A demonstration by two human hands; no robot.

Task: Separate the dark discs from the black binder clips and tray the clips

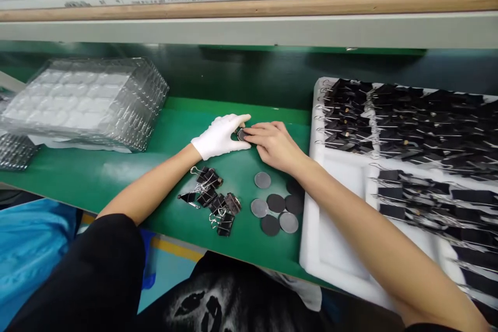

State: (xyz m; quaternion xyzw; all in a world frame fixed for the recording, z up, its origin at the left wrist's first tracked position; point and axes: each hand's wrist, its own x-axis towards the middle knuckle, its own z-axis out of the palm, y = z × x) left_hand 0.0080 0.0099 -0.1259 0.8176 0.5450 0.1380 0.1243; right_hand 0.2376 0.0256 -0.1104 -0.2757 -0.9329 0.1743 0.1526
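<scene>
My left hand point(222, 136), in a white glove, holds a small round dark piece point(241, 134) between thumb and fingers above the green table. The bare fingertips of my right hand point(275, 145) press on the same piece from the right. Below my left hand lies a loose group of black binder clips point(208, 194) with silver wire handles. Several flat discs, some black point(276, 203) and some grey point(262, 180), lie below my right hand. Part of the held piece is hidden by my fingers.
On the right, a white foam tray point(342, 166) holds rows of black binder clips. Stacked clear plastic trays point(85, 98) stand on the left of the green table point(128, 171). A shelf edge point(233, 31) runs across above the hands.
</scene>
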